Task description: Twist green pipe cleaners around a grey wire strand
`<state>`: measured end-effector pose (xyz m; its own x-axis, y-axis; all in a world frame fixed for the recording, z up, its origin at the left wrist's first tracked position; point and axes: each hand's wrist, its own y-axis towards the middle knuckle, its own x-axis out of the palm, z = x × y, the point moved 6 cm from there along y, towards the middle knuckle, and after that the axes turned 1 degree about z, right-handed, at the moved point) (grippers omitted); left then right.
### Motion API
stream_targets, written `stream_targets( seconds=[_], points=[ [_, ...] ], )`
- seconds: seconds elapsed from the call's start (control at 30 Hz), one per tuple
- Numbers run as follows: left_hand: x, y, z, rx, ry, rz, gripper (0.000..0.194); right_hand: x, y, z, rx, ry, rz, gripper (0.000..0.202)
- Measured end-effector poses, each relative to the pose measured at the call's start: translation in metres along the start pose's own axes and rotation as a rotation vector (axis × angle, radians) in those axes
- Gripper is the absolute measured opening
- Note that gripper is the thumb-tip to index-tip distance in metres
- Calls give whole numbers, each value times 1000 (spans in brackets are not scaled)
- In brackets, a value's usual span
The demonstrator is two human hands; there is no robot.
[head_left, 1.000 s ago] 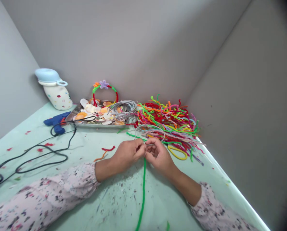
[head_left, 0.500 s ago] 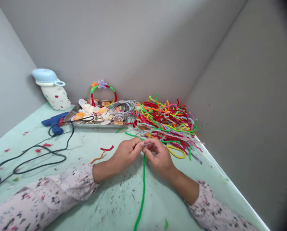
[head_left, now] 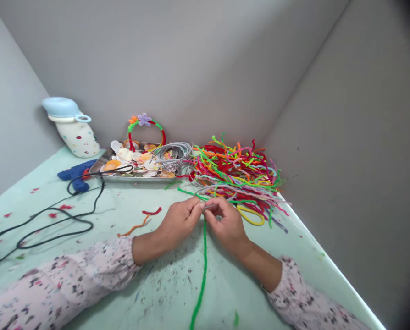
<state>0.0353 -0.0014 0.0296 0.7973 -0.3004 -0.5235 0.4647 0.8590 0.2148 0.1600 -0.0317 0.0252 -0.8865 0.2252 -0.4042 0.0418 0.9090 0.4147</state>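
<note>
My left hand and my right hand meet above the middle of the table, fingertips almost touching. Both are closed in a pinch on a thin grey wire, which curves up behind the fingers in a loop. A long green pipe cleaner hangs from between the fingertips down toward the front of the table. Its upper end is hidden by my fingers, and another green stretch shows just behind my left hand.
Behind my hands lies a heap of coloured pipe cleaners. Left of it, a metal tray holds shells, a coil of grey wire and a flower-trimmed ring. A blue glue gun with black cord and a bottle stand farther left.
Both hands keep their pinch with almost no movement. The whole view has shifted very slightly, and the green pipe cleaner hangs as before.
</note>
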Motion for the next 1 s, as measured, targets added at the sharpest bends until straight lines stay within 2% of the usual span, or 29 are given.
stream_targets(
  seconds=[0.13,0.23,0.33,0.47,0.63,0.87,1.0],
  points=[
    [2,0,-1,-31,-137,-18,35,1,0,5,4,8,-6,11],
    [-2,-2,-2,-73,-164,20,38,0,0,9,34,20,20,12],
    [-8,-6,2,-58,-89,103,33,-2,0,13,83,35,65,14],
    [-9,-12,10,58,24,149,14,-4,0,14,99,69,89,15],
    [-7,-13,15,194,159,180,18,-3,0,13,94,63,68,16],
    [-9,-10,16,259,289,161,14,-1,-1,9,73,41,43,14],
    [-7,-9,16,288,457,130,13,-1,0,5,20,1,43,13]
  ],
)
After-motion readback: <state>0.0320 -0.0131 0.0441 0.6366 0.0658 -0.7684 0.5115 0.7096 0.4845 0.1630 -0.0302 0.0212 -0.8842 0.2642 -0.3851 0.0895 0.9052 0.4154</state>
